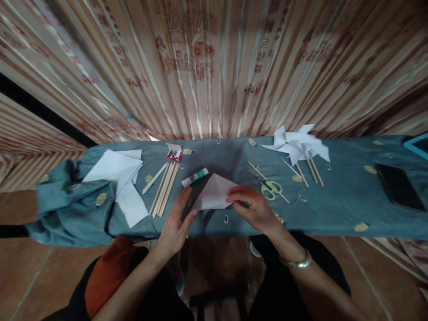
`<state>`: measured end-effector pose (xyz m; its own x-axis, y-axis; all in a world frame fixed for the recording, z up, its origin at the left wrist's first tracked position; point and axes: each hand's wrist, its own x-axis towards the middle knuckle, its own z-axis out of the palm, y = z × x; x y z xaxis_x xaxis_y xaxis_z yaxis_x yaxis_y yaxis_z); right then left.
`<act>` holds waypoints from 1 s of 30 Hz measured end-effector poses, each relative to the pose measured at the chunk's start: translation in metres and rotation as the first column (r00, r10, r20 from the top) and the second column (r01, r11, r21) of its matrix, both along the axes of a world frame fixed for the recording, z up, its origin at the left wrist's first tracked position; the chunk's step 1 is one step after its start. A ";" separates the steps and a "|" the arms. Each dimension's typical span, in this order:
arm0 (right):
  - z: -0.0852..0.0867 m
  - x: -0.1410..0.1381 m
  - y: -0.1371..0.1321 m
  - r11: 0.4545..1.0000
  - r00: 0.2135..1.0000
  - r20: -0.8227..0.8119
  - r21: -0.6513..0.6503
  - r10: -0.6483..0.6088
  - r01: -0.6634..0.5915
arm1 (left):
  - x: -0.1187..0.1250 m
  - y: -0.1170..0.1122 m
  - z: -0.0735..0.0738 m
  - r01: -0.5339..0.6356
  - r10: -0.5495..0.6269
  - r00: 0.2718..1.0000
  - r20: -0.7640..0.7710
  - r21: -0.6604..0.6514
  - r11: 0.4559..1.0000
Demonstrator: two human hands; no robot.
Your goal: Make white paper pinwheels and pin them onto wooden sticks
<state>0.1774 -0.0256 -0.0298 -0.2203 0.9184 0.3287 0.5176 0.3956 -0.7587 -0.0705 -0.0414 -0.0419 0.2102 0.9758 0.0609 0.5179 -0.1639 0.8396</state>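
Note:
A folded sheet of white paper (216, 192) is in front of me, with a peak at the top and a crease running down. My right hand (252, 207) pinches its right side between thumb and fingers. At its lower left corner is my left hand (175, 223), fingers stretched and apart, the thumb at the paper's edge. Just beyond my left fingertips lies a green and white glue stick (195, 177). Green-handled scissors (271, 189) rest to the right of the paper, over a thin wooden stick (257, 170).
White paper sheets (112, 167) lie at the left. Several wooden sticks (164, 189), a white rod (154, 178) and a small red box (174, 152) sit nearer the middle. Paper pinwheels (294, 143) on sticks and a black phone (399, 187) are to the right on the cloth (347, 178).

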 end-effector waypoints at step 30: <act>-0.011 0.101 -0.002 0.883 0.769 0.439 0.174 -0.465 0.435 | 0.041 0.054 0.011 -0.050 0.617 0.418 0.666 -0.661 0.748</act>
